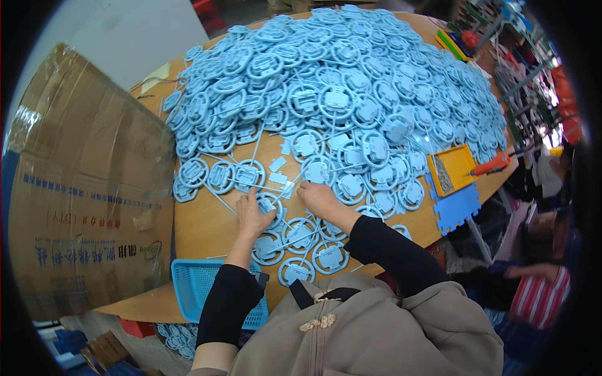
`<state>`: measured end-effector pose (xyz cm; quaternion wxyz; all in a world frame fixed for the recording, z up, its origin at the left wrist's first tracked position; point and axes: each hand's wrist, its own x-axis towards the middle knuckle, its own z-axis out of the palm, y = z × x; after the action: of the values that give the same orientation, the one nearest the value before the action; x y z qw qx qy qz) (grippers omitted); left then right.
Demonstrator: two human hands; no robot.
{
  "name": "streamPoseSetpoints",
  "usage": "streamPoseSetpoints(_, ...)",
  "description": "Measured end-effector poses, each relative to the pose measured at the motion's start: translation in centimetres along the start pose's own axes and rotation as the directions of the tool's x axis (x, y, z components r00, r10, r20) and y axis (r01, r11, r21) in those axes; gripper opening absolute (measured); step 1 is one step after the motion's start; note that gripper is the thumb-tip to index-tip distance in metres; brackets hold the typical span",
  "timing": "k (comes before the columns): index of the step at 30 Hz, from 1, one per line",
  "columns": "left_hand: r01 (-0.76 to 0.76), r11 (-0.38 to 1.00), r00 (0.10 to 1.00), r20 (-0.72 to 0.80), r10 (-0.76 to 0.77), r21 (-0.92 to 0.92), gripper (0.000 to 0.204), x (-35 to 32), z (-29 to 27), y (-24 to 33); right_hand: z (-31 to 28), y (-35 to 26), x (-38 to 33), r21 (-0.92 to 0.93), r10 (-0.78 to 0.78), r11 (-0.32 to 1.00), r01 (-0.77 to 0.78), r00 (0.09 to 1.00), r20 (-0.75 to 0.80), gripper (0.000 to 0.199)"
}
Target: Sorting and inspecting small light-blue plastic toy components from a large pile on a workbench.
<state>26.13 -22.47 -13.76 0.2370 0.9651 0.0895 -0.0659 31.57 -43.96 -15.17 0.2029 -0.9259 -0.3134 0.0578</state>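
Fingers of my left hand [252,218] curl round the left side of a light blue plastic ring part [268,205], its thumb lying on the rim. Close by on the right, my right hand [321,202] has its fingers pressed together, pointing down beside small flat light blue plates [287,189]. Whatever lies between those fingertips is too small to make out. More of the ring parts, each with a plate-like centre and some with thin rods, lie around both hands. One such ring part [300,235] rests just below and between my hands.
A high heap of light blue ring parts [338,69] covers the table's far side. A tall cardboard box [94,188] stands left, a blue basket [194,285] at the near left edge. At right are a yellow tray [463,164] of small metal pieces and an orange-handled tool [492,165].
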Motion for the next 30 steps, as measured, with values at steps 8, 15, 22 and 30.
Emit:
streamPoseSetpoints(8, 0.063, 0.997, 0.998, -0.007, -0.063, 0.047, 0.071, -2.0, -1.8, -4.8, 4.3, -3.2, 6.9, -0.097, -0.304, 0.951, 0.294, 0.945, -0.12, 0.012)
streamPoseSetpoints(15, 0.099, 0.953, 0.992, -0.048, -0.118, -0.285, 0.088, -2.9, 0.3, -3.4, 6.4, 2.4, 10.4, 0.138, -0.026, 0.99, 0.02, 0.999, 0.046, 0.027)
streamPoseSetpoints(22, -0.078, 0.659, 0.949, -0.259, -0.181, -0.748, 0.087, -11.0, -4.4, -2.0, 4.4, 0.9, 11.8, 0.005, -0.303, 0.953, 0.304, 0.949, 0.086, 0.029)
streamPoseSetpoints(30, -0.075, -0.124, 0.957, -0.036, -0.287, -0.989, 0.067, -17.2, -6.4, 1.5, 3.5, -1.8, 13.7, 0.407, -0.31, 0.876, 0.258, 0.949, 0.066, 0.023)
